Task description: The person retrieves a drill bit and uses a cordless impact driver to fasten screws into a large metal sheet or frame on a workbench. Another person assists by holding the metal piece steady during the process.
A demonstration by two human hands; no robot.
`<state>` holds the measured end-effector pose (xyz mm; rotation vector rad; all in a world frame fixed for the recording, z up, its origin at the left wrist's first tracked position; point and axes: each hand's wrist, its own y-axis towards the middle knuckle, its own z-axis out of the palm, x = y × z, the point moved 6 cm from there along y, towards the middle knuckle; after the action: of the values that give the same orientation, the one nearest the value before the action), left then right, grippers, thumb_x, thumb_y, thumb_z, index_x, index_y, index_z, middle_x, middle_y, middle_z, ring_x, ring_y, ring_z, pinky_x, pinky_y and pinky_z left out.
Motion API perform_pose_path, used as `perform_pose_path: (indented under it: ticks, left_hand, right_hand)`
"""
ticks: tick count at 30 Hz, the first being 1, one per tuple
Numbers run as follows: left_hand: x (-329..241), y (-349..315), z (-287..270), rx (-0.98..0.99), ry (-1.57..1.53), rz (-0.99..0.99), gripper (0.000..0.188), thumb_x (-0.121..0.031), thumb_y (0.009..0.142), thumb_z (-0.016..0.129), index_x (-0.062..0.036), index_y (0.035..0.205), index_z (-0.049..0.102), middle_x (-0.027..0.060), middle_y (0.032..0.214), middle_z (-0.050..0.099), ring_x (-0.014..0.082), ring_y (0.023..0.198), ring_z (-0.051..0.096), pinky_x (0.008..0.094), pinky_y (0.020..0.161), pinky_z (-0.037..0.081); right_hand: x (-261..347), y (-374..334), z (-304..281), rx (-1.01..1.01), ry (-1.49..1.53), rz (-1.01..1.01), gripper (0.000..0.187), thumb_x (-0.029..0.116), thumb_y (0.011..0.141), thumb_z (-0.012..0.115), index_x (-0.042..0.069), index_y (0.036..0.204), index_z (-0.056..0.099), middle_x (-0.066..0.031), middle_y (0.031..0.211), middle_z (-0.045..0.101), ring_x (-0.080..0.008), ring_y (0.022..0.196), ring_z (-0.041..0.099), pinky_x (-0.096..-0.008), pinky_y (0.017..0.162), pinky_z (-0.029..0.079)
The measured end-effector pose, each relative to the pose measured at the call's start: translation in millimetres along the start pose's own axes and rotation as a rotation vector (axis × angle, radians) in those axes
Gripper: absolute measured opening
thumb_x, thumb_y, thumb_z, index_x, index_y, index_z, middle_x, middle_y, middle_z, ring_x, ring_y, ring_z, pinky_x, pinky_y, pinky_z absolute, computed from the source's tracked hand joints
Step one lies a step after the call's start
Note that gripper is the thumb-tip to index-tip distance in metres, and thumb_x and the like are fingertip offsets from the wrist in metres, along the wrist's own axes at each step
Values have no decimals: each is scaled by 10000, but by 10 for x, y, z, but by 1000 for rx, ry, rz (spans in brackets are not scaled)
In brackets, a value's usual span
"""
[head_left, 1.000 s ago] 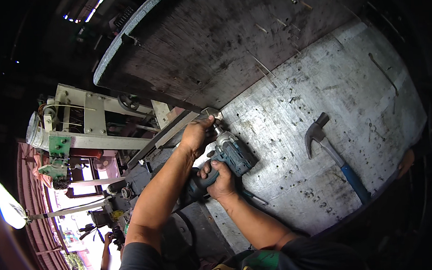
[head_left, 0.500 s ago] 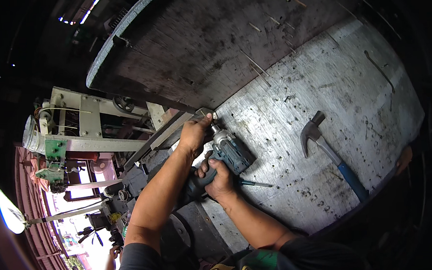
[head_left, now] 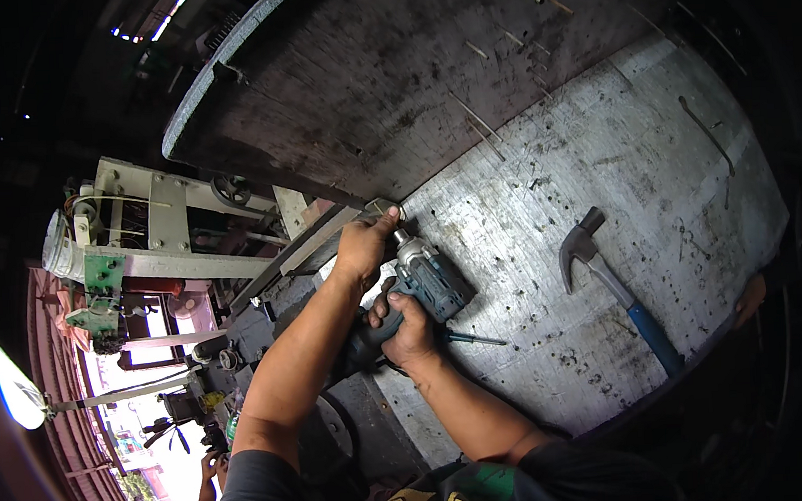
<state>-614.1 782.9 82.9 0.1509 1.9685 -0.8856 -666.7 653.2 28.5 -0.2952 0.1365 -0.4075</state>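
My right hand (head_left: 406, 333) is wrapped round the handle of a dark teal power driver (head_left: 438, 283), which lies low over the grey metal worktop (head_left: 526, 245). Its silver nose points away toward the foot of a dark upright panel (head_left: 324, 119). By that nose, my left hand (head_left: 363, 250) is closed, thumb and fingers pinched together at the panel's lower corner. Whatever sits between those fingers is too small to make out; a small metal piece (head_left: 381, 205) shows just beyond them. Beside the driver lies a screwdriver (head_left: 475, 339), partly hidden.
A claw hammer (head_left: 623, 303) with a blue grip rests to the right. Beyond it lies a thin bent rod (head_left: 710, 143). Thin nails or rods (head_left: 478, 122) stick out from the panel. A pale machine frame (head_left: 171, 220) stands left; another person's hand (head_left: 215, 465) shows lower left.
Both hands and the driver keep almost the same place. The whole view has shifted very slightly; the other person's hand at lower left has moved a little.
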Motion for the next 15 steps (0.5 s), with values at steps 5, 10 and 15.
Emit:
perform_pose_path:
  ticks: [5, 10, 15]
  left_hand:
    - [70, 60, -26, -13, -30, 21, 431, -377, 1018, 745, 49, 951, 735, 59, 833, 701, 133, 700, 586, 317, 649, 494]
    - [138, 116, -39, -22, -33, 18, 450, -399, 1004, 761, 46, 944, 736, 49, 812, 693, 131, 679, 570, 314, 640, 485]
    - [156, 123, -46, 3, -68, 18, 455, -403, 995, 772, 50, 963, 741, 58, 854, 707, 131, 730, 580, 308, 681, 490]
  right_hand:
    - [-5, 14, -2, 0, -14, -25, 201, 213, 928, 631, 75, 1069, 592, -56, 773, 578, -205, 702, 570, -353, 722, 491]
    - [4, 6, 3, -10, -26, -12, 195, 208, 928, 632, 75, 1066, 597, -56, 773, 582, -208, 700, 577, -351, 715, 493]
    - [13, 4, 6, -7, -30, -24, 194, 206, 929, 635, 73, 1064, 596, -54, 774, 584, -206, 706, 581, -347, 714, 497]
